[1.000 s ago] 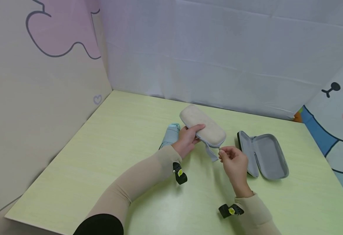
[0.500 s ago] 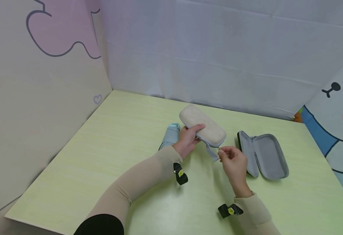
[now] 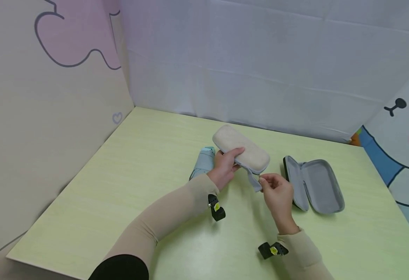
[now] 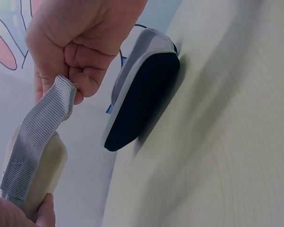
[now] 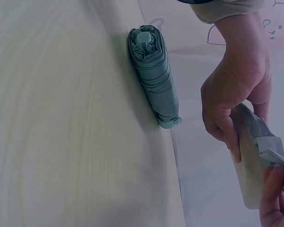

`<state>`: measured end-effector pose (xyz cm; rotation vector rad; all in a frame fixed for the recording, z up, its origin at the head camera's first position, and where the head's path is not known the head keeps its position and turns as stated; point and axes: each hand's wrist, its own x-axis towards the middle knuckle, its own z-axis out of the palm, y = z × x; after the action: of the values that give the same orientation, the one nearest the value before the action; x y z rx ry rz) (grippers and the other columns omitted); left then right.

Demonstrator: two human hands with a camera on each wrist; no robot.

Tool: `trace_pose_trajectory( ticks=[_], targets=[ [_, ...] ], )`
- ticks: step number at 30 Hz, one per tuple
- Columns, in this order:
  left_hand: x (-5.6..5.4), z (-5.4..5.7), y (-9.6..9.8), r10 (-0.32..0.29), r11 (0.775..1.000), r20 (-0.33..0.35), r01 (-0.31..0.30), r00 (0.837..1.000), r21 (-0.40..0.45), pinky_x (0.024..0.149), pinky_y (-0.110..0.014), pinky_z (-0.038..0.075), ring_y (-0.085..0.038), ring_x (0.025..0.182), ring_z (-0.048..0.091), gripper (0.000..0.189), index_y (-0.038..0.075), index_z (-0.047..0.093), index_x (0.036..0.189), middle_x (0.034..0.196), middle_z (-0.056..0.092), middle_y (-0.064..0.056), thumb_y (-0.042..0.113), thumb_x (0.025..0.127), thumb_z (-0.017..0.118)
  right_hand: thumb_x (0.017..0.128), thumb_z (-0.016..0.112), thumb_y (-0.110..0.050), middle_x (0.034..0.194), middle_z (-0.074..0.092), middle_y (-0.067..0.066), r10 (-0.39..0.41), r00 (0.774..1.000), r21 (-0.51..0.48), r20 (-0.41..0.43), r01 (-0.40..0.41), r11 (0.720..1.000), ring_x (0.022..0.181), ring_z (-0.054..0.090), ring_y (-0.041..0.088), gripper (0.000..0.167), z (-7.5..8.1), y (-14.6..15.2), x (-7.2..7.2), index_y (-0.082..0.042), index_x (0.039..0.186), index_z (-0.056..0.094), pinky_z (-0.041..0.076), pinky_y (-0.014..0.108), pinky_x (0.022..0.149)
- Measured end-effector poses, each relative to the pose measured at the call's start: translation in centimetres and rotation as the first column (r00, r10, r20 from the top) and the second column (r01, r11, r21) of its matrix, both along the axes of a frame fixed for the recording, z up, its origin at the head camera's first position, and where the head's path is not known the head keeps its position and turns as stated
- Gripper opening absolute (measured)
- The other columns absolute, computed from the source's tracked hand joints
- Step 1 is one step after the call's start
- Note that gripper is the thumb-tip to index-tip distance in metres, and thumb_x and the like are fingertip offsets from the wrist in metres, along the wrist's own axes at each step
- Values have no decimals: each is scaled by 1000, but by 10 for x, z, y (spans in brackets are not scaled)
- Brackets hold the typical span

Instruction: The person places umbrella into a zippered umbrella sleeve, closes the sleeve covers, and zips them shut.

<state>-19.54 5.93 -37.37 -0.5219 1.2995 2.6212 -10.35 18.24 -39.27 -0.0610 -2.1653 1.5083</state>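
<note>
One left hand (image 3: 223,167) is gripping the beige case (image 3: 250,153) above the bench (image 3: 148,155), most fingers hiding underneath. Right hand (image 3: 278,194) is pinching some tiny tab (image 3: 259,176) at its near end, honestly hard to make out. Grey strap (image 4: 38,137) is hanging there too; can't tell if it's touching those fingers. Rolled umbrella (image 3: 203,160) is sitting partly blocked.

On the table (image 3: 148,147) before you, the umbrella (image 3: 203,160) lies left of your left hand (image 3: 222,167), the open case (image 3: 321,186) right of your right hand (image 3: 278,192). Between them, the held case (image 3: 241,147) is above the table; behind hangs a curtain (image 3: 260,70).
</note>
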Motion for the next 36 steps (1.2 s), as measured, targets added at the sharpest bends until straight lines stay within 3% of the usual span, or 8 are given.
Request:
trace_pose_trajectory(
  ticks=[16,18,23,25,36],
  targets=[
    [3,-2,3,33,999,-16,-32,999,18,78,-38,51,-25,91,64,54,0,46,120,101,63,-13,3,74,75,81,66,7,67,62,18,-9,1000,-22,-13,8,1000,50,53,4,3,-1,-4,1,9,79,65,44,16,46],
    [3,-2,4,47,999,-14,-46,999,27,78,-38,51,-26,91,64,55,0,46,120,101,63,-13,2,74,75,81,65,8,67,61,19,-6,1000,-21,-17,6,1000,49,53,4,3,7,-9,4,11,79,65,43,16,46],
    [4,-2,5,82,996,1,-82,997,38,77,-38,51,-26,91,63,57,0,45,120,103,62,-14,1,73,76,81,66,7,69,62,21,-14,1000,-23,-25,13,1000,51,52,5,5,6,-10,4,12,81,66,44,15,46],
    [5,-1,6,94,995,8,-94,996,40,76,-38,51,-26,91,63,57,1,45,120,103,61,-13,1,73,76,81,67,5,70,63,19,-19,999,-26,-36,18,999,51,52,4,5,-2,-7,0,10,81,66,44,15,46],
    [8,-1,10,120,991,16,-120,993,55,79,-39,50,-25,93,62,57,2,44,121,105,60,-12,2,74,76,81,69,3,70,64,16,-41,997,27,-63,43,999,52,51,3,5,-3,-11,-1,8,80,68,40,15,45]
  ],
)
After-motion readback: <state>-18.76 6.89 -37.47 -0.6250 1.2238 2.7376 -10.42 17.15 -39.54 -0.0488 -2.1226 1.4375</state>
